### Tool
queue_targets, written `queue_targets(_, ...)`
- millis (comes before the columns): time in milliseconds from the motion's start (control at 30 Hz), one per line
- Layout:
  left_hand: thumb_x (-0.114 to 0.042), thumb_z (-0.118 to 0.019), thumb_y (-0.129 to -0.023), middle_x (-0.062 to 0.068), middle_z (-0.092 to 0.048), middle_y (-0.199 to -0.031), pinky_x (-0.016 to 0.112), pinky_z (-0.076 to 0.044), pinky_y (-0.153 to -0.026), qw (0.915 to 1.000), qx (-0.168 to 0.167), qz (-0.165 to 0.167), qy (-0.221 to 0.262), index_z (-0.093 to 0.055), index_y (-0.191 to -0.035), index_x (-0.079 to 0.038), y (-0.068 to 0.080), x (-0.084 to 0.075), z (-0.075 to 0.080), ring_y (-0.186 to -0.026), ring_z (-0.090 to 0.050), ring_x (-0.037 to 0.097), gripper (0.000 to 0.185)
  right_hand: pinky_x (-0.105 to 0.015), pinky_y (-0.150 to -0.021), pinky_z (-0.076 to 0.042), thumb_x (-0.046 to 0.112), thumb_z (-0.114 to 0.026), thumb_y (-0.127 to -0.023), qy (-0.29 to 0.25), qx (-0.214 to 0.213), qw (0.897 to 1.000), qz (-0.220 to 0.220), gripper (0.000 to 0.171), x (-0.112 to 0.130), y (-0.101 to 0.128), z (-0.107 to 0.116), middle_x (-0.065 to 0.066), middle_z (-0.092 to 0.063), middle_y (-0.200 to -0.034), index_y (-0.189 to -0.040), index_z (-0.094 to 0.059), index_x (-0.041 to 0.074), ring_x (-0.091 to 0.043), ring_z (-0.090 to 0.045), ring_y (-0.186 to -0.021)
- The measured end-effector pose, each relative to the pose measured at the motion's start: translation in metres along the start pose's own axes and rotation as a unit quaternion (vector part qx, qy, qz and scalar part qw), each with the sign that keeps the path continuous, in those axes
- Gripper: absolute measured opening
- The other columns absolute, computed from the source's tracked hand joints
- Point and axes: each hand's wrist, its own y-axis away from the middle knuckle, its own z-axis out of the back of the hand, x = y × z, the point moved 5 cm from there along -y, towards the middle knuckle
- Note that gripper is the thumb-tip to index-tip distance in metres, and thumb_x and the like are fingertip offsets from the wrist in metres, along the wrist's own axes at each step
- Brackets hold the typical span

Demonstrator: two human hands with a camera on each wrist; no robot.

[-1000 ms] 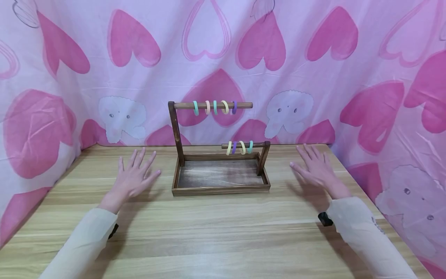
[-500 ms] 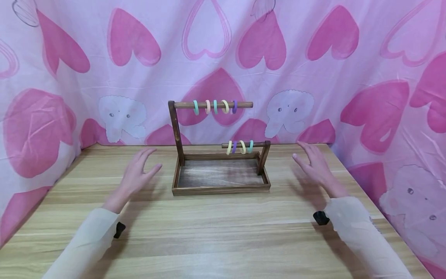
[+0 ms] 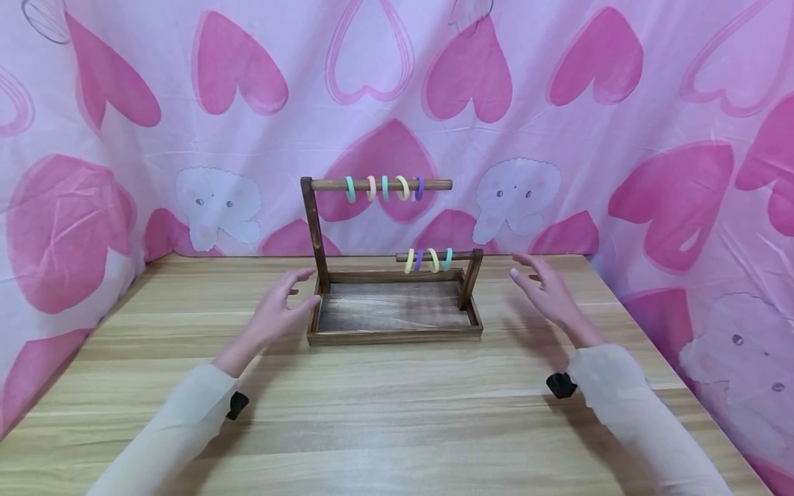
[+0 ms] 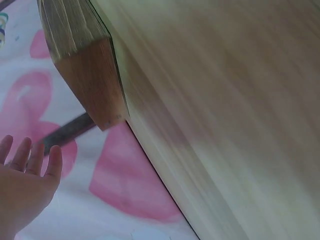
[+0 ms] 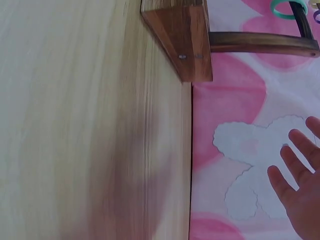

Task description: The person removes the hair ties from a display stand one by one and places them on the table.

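A dark wooden stand (image 3: pixel 397 337) has a shallow tray base, a tall post at its left and a short post at its right. From the tall post an upper rod (image 3: pixel 443 184) carries several teal, pink, yellow and purple rings (image 3: pixel 404 187). Several yellow, purple and teal rings (image 3: pixel 433 260) hang on the lower rod. My left hand (image 3: pixel 279 313) is beside the tray's left end, fingers relaxed and holding nothing; its fingertips appear close to the tall post, but contact cannot be told. Apart from the stand, to its right, hovers my right hand (image 3: pixel 548 293), fingers loosely bent and holding nothing.
The stand sits toward the back of a light wood-grain table (image 3: pixel 397 413). Behind and at both sides hangs a pink curtain (image 3: pixel 248 138) printed with hearts. Black wrist devices show at both cuffs.
Both hands had fingers spread at first, then the fingers bent. My left hand has moved right, up to the stand; my right hand has shifted slightly left. The stand and rings stay put.
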Motion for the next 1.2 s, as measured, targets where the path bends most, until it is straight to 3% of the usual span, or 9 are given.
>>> queue_targets(100,-0.016,-0.062,-0.083,0.016,-0.045,-0.123,0.043,-0.037,-0.088,0.9999,0.01,-0.004,0.007,-0.042,-0.128,-0.002,-0.004,-0.004,-0.007,-0.112,-0.04,0.027,0.05,-0.052,-0.089,-0.032,0.01,-0.05,-0.09,-0.022,0.004,1.0,-0.007,0.041,0.016,0.0,-0.002,-0.025,-0.042,-0.124,-0.125,-0.041,-0.008,-0.038,-0.036,-0.114)
queue_targets(400,-0.019,-0.062,-0.084,0.016,-0.046,-0.122,0.044,-0.038,-0.087,0.9984,0.044,-0.013,0.034,-0.043,-0.127,-0.001,-0.017,-0.017,-0.026,-0.112,-0.042,0.026,0.051,-0.043,-0.09,-0.036,0.026,-0.053,-0.089,-0.055,0.034,0.997,-0.036,0.045,-0.01,-0.014,-0.016,-0.014,-0.048,-0.122,-0.126,-0.045,0.001,-0.027,-0.043,-0.112)
queue_targets(700,-0.023,-0.061,-0.085,0.012,-0.046,-0.126,0.042,-0.035,-0.091,0.9963,0.075,-0.004,0.041,-0.041,-0.13,-0.006,-0.034,-0.027,-0.047,-0.115,-0.041,0.022,0.052,-0.039,-0.089,-0.038,0.028,-0.055,-0.088,-0.076,0.063,0.995,-0.027,0.045,0.001,-0.027,-0.026,-0.011,-0.049,-0.122,-0.126,-0.047,0.006,-0.023,-0.046,-0.11)
queue_targets(1000,-0.031,-0.058,-0.085,0.01,-0.046,-0.126,0.04,-0.035,-0.092,0.9913,0.086,0.016,0.098,-0.039,-0.131,-0.008,-0.05,-0.036,-0.061,-0.115,-0.041,0.02,0.055,-0.043,-0.086,-0.039,0.013,-0.055,-0.088,-0.091,0.072,0.993,-0.032,0.042,0.035,-0.031,-0.026,-0.022,-0.048,-0.12,-0.124,-0.045,-0.006,-0.033,-0.045,-0.108)
queue_targets(1200,-0.038,-0.057,-0.084,0.007,-0.043,-0.129,0.033,-0.038,-0.09,0.9833,0.1,0.043,0.146,-0.038,-0.132,-0.016,-0.065,-0.041,-0.071,-0.114,-0.043,0.02,0.056,-0.043,-0.087,-0.039,0.013,-0.055,-0.088,-0.093,0.072,0.992,-0.037,0.04,0.038,-0.034,-0.026,-0.022,-0.05,-0.116,-0.122,-0.047,-0.006,-0.033,-0.047,-0.105)
